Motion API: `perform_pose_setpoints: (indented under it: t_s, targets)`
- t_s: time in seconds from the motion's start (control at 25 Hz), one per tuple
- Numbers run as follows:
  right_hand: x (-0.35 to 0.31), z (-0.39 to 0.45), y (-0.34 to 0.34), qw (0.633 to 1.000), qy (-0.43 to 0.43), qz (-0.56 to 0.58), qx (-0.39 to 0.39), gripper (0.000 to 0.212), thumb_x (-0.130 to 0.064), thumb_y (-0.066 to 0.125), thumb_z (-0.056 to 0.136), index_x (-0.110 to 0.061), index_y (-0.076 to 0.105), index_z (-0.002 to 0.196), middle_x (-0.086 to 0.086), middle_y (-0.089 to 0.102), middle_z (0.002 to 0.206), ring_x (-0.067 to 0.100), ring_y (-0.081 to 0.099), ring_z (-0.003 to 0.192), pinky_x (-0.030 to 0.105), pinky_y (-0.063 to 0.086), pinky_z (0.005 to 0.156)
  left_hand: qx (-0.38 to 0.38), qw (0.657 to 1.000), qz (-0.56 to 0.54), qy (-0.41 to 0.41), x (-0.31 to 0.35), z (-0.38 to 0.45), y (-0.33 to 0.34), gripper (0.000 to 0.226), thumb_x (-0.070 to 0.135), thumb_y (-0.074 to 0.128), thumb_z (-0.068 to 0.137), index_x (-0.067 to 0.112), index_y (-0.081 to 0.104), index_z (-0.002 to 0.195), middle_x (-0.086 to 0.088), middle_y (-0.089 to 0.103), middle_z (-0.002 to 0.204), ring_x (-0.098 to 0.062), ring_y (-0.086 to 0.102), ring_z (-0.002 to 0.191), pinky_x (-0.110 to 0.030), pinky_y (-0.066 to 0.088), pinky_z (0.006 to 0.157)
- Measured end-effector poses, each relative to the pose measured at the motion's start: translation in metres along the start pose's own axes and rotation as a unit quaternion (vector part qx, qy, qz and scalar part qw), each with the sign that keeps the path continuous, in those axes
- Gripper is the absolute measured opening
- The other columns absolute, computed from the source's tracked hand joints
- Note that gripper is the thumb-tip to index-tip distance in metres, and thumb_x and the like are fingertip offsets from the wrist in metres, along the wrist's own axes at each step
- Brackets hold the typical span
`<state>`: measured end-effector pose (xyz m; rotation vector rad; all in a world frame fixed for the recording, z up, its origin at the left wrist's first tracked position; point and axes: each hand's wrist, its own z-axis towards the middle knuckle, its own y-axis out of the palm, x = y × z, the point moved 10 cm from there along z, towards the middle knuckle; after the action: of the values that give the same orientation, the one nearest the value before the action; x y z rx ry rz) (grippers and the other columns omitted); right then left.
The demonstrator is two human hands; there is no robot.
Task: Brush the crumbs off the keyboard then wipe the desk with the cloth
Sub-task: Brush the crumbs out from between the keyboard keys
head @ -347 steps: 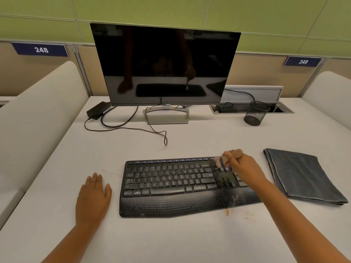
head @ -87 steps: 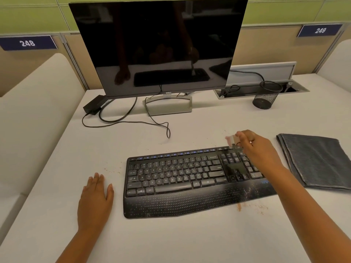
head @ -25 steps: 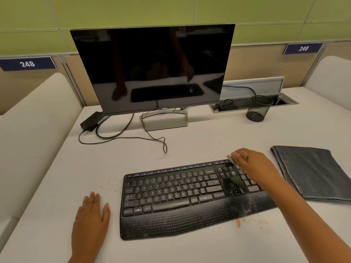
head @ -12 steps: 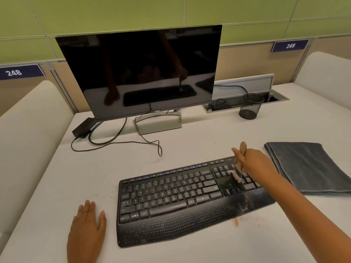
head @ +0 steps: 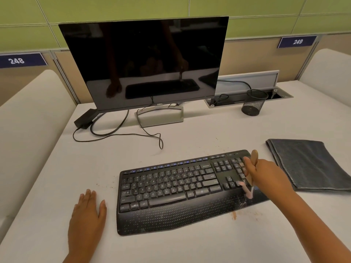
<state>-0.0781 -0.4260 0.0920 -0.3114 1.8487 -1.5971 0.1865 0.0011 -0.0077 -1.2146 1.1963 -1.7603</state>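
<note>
The left hand lies flat on the desk, as before. On the keyboard, the right hand, its grip clamped on the brush, has swept bristles down to the palm rest; crumbs, seemingly, collect there. The cloth waits folded.

Office booth with green wall panels

Above a tan partition bearing blue number plates (248 and 249), the green wall runs across; cream padded dividers flank the white worktop under soft, even light.
</note>
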Motion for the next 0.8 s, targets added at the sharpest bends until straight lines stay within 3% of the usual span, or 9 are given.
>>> perform_pose_setpoints:
  t_s: [0.2,0.28,0.36,0.52,0.6,0.8]
  targets:
    - [0.0,-0.021,-0.004,1.0,0.002,-0.019,0.0,0.057,-0.049,0.027,0.097,-0.015,0.051,0.058,0.002,0.053,0.052,0.013,0.052,0.05,0.031,0.046,0.058,-0.002,1.0,0.011,0.007,0.001,0.002,-0.001,0.052,0.029,0.04,0.094,-0.002,0.038,0.136,-0.017,0.034,0.146,-0.03,0.027,0.138,-0.042,0.018,0.112]
    - [0.001,-0.032,-0.016,0.996,-0.003,0.076,0.044,0.058,-0.052,0.029,0.093,-0.013,0.056,0.059,0.005,0.055,0.051,0.016,0.054,0.049,0.029,0.045,0.054,-0.004,1.0,0.014,0.012,0.003,0.003,0.0,0.051,0.026,0.042,0.094,-0.003,0.039,0.136,-0.018,0.035,0.145,-0.031,0.028,0.137,-0.043,0.019,0.112]
    - [0.002,-0.041,-0.014,0.969,0.0,0.242,0.057,0.056,-0.049,0.034,0.09,-0.009,0.064,0.065,0.006,0.059,0.053,0.015,0.055,0.048,0.023,0.042,0.05,-0.004,1.0,0.008,0.008,0.002,0.003,0.0,0.051,0.025,0.043,0.094,-0.004,0.039,0.135,-0.018,0.035,0.145,-0.031,0.028,0.137,-0.042,0.018,0.113]
    - [-0.015,-0.058,0.026,0.887,-0.041,0.459,-0.016,0.04,-0.048,0.05,0.081,-0.014,0.071,0.074,0.005,0.063,0.053,0.007,0.054,0.044,0.016,0.045,0.044,-0.003,1.0,0.002,0.011,0.004,0.002,-0.003,0.05,0.023,0.043,0.094,-0.004,0.038,0.136,-0.018,0.034,0.145,-0.03,0.027,0.137,-0.042,0.018,0.113]
    - [-0.005,-0.063,0.035,0.874,-0.041,0.483,-0.003,0.036,-0.048,0.054,0.077,-0.017,0.071,0.075,0.006,0.065,0.056,0.009,0.056,0.046,0.016,0.046,0.045,-0.005,1.0,0.003,0.01,0.003,0.003,-0.003,0.05,0.023,0.042,0.095,-0.003,0.037,0.137,-0.018,0.033,0.146,-0.03,0.026,0.138,-0.041,0.017,0.114]
    - [0.051,-0.075,0.014,0.881,0.002,0.458,0.117,0.037,-0.047,0.049,0.081,-0.016,0.069,0.08,0.005,0.064,0.058,0.007,0.055,0.047,0.01,0.044,0.046,-0.004,1.0,0.007,0.01,0.006,0.001,-0.004,0.049,0.021,0.041,0.095,-0.005,0.037,0.136,-0.02,0.033,0.145,-0.031,0.026,0.137,-0.041,0.017,0.113]
